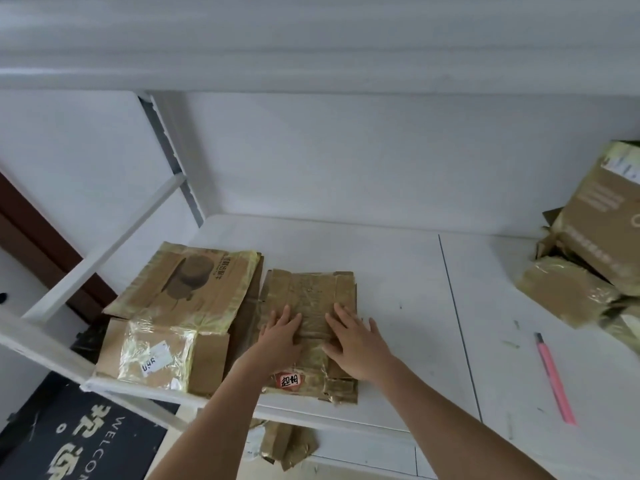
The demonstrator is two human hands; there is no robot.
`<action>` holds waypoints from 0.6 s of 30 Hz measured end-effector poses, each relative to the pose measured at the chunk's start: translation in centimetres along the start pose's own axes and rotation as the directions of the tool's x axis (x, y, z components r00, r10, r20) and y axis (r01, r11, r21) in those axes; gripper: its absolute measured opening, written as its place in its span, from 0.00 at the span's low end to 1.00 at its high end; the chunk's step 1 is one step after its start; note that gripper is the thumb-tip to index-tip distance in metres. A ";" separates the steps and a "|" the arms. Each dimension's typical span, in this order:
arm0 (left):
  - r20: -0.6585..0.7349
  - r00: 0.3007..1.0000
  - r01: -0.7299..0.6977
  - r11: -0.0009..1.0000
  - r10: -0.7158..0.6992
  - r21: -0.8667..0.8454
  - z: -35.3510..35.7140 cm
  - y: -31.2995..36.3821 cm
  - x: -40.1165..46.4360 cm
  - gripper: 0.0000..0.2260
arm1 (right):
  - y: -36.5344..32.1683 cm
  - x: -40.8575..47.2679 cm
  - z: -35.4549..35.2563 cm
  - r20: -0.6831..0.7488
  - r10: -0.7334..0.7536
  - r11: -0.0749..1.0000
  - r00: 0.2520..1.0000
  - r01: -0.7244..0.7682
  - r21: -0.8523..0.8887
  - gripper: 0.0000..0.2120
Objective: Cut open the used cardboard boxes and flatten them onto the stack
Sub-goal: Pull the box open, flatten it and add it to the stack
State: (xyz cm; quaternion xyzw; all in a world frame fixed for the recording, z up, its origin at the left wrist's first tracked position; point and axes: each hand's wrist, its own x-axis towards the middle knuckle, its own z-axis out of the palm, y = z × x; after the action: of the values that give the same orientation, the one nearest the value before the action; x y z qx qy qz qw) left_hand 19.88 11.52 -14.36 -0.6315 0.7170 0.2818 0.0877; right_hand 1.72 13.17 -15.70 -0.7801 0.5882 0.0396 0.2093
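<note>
A flattened brown cardboard box with tape and a red label lies on the white table in front of me. My left hand and my right hand both press flat on it, fingers straight and spread. To its left lies a stack of flattened boxes, the top one printed with a dark cylinder picture. A pink utility knife lies on the table to the right, apart from both hands.
Several taped boxes that still stand in shape are piled at the right edge of the table. A white wall rises behind it. Cardboard scraps lie below the table's front edge. A dark welcome mat covers the floor at the lower left.
</note>
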 end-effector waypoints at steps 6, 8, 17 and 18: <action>0.018 1.000 -0.005 1.000 0.006 -0.016 0.4 -0.2 0.4 0.33 | 0.9 1.0 0.3 0.078 0.004 1.000 0.997 -0.004 0.005 0.36; 0.014 1.000 -0.001 1.000 0.001 -0.006 0.4 0.0 0.5 0.33 | 0.9 1.2 0.9 0.050 -0.001 1.000 0.999 0.001 -0.004 0.36; -0.143 0.989 0.025 0.996 -0.037 -0.083 0.0 0.6 -0.6 0.33 | 1.2 0.1 1.3 -0.097 -0.026 0.969 0.995 0.049 0.241 0.30; -0.177 0.983 0.032 0.997 -0.044 -0.072 -0.4 0.9 -1.0 0.31 | 1.3 -0.2 0.7 -0.149 -0.016 0.912 0.989 0.076 0.402 0.25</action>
State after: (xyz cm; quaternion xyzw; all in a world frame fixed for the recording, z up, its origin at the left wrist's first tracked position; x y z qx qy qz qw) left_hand 19.33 12.18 -13.28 -0.6704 0.6996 0.2470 0.0069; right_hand 0.61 13.35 -16.65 -0.7340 0.5785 -0.1444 0.3252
